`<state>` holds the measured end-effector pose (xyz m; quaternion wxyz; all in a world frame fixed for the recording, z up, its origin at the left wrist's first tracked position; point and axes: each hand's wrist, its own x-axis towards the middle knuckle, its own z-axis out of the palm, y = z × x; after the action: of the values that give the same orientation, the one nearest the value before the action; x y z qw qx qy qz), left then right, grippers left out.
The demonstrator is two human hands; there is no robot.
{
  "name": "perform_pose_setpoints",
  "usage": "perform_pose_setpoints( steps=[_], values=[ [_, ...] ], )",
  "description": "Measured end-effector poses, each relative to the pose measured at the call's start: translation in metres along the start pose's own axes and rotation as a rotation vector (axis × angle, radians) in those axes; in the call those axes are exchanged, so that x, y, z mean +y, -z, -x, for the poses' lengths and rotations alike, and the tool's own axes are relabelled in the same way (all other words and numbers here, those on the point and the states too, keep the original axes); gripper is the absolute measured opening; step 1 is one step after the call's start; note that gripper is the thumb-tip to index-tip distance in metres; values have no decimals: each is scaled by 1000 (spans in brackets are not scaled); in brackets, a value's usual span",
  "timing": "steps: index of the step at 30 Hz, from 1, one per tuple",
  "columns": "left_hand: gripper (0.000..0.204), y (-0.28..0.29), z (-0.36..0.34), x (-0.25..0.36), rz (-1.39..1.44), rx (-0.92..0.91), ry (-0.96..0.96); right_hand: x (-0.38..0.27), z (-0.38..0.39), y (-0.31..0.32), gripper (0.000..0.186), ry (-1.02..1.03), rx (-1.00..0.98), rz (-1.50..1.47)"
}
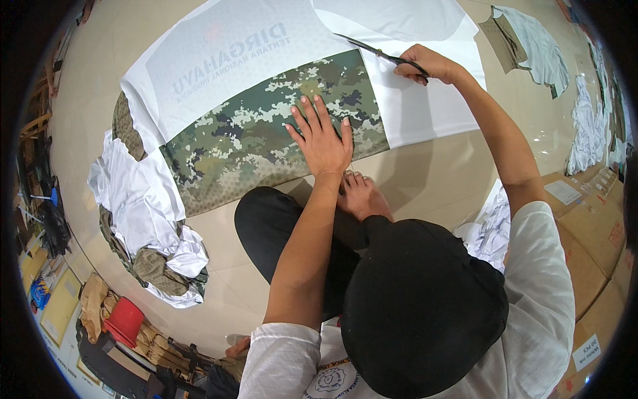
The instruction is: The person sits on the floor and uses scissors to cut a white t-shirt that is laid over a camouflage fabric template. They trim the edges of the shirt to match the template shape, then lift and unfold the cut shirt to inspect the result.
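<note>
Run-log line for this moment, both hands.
left hand: flat, fingers spread, on camouflage fabric | right hand: holding black scissors over white fabric | crumpled cloth: on floor, left

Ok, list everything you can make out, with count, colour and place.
Camouflage cloth: one, green-brown, centre
White cloth: count unclear, white, top centre
Scissors: one, black, over white cloth
Crumpled pile: one, mostly white, left
Loose cloths: several, mostly white, right
Cardboard boxes: several, brown, lower right
Unclear object: one, red, lower left
Clutter: uncounted, mixed, left
Floor: one, beige, beneath
Head covering: one, black, lower centre
Left grip: one, bare, on camouflage cloth
Right grip: one, bare, holding scissors
</note>
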<state>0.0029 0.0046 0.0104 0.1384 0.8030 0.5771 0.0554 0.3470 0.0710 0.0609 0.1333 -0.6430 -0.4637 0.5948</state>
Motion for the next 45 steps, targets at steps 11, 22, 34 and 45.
perform_pose_setpoints(
  steps=[11,22,34,45],
  values=[
    [83,0,0,0,6,-2,4,0,-4,-10,31,-22,54,-24],
    [84,1,0,0,7,-4,5,3,0,-25,29,-29,61,-86],
    [84,1,0,1,-6,-6,2,1,4,-39,32,-41,70,-159],
    [83,2,0,1,5,1,1,-2,7,-51,29,-52,108,-223]
  ],
)
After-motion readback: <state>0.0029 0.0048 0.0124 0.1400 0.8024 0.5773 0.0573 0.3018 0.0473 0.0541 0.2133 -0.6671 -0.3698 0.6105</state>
